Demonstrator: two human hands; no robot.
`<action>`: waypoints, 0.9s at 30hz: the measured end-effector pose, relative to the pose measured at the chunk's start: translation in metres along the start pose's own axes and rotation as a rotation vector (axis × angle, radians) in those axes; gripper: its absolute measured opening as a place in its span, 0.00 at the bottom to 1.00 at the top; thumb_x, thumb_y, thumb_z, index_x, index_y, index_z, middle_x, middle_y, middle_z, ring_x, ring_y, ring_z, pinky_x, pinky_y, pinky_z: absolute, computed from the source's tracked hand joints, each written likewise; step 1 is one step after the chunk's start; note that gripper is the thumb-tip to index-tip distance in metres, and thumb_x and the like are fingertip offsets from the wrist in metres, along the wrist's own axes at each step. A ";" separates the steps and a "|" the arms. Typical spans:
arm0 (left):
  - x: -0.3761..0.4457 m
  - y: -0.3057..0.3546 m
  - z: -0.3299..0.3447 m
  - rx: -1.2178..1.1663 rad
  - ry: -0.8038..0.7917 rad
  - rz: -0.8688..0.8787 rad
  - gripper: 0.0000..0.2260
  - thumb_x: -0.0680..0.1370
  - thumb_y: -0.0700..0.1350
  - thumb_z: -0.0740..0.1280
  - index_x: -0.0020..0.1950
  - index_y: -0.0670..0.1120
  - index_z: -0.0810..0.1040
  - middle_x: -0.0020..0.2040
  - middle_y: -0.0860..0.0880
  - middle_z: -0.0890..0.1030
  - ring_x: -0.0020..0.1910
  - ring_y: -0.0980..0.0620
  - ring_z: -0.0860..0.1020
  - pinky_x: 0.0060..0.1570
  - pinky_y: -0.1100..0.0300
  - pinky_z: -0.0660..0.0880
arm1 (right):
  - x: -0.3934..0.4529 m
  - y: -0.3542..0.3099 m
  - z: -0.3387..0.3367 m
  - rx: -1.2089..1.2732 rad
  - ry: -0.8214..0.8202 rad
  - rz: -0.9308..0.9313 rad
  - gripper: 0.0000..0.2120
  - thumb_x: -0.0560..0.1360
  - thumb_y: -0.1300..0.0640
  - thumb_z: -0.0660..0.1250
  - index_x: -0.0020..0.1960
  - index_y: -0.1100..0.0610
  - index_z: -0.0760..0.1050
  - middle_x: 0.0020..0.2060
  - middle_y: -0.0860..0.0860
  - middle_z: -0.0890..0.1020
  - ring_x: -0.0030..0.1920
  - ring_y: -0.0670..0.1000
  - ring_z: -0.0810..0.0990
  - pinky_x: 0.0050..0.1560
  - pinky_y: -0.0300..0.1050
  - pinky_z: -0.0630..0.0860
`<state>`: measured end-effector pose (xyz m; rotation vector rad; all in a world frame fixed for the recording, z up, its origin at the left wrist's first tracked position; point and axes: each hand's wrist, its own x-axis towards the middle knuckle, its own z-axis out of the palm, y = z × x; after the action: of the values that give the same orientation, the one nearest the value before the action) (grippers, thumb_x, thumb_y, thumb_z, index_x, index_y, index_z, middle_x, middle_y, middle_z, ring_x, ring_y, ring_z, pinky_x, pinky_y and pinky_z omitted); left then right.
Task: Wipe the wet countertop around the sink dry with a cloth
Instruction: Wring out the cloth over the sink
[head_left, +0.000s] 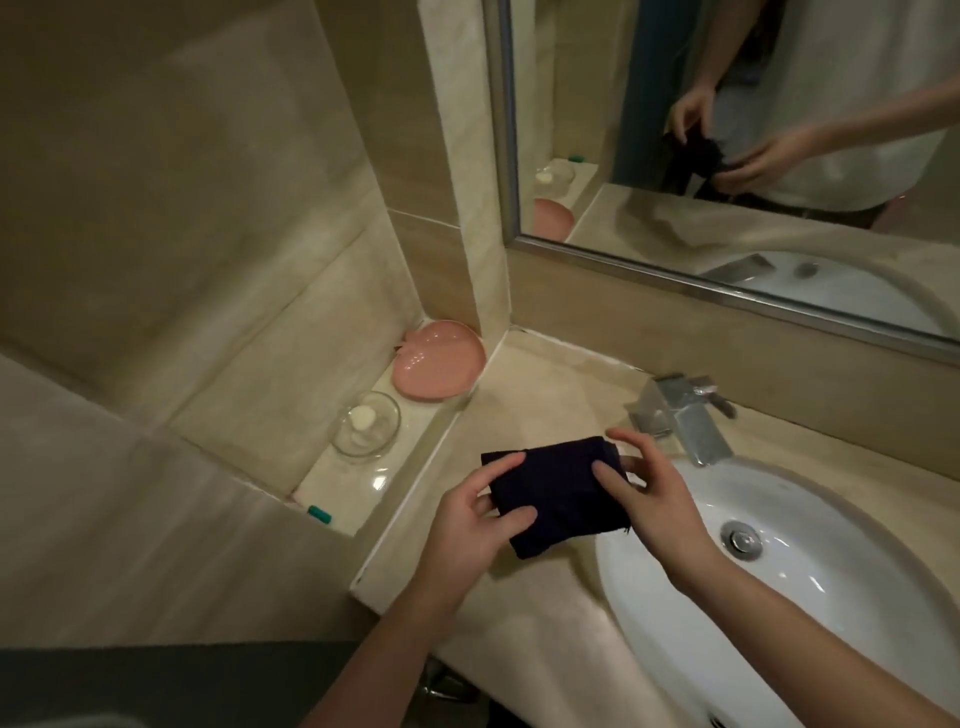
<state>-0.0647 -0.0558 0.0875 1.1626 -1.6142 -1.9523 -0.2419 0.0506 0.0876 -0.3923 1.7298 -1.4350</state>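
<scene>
No text, label, brand, number or sign can be read anywhere in the view.

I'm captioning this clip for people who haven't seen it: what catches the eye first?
The dark folded cloth at centre, held above the countertop by the left hand and right hand. Next, the white sink at lower right, and the pink dish on the ledge beside the mirror.
</scene>
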 end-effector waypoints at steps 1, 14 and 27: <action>0.008 0.000 -0.010 -0.008 0.028 0.009 0.25 0.75 0.32 0.73 0.69 0.52 0.77 0.58 0.51 0.85 0.59 0.53 0.82 0.54 0.60 0.79 | 0.014 -0.004 0.012 0.022 -0.024 0.025 0.19 0.76 0.59 0.73 0.64 0.48 0.74 0.53 0.52 0.83 0.47 0.49 0.85 0.38 0.36 0.78; 0.148 0.016 -0.081 0.047 0.460 0.099 0.29 0.72 0.38 0.70 0.72 0.53 0.74 0.60 0.52 0.83 0.59 0.54 0.82 0.60 0.49 0.80 | 0.211 -0.049 0.152 -0.424 -0.143 -0.343 0.17 0.73 0.65 0.71 0.59 0.50 0.76 0.53 0.47 0.82 0.50 0.49 0.82 0.47 0.38 0.78; 0.210 0.005 -0.091 0.354 0.488 0.016 0.29 0.73 0.36 0.66 0.73 0.54 0.71 0.61 0.52 0.81 0.57 0.52 0.79 0.59 0.49 0.79 | 0.280 -0.026 0.183 -0.930 -0.275 -0.531 0.21 0.76 0.64 0.67 0.67 0.54 0.71 0.61 0.54 0.79 0.59 0.58 0.79 0.59 0.51 0.75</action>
<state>-0.1222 -0.2655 0.0146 1.5996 -1.7126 -1.2567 -0.2801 -0.2715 0.0006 -1.5547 2.0481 -0.7336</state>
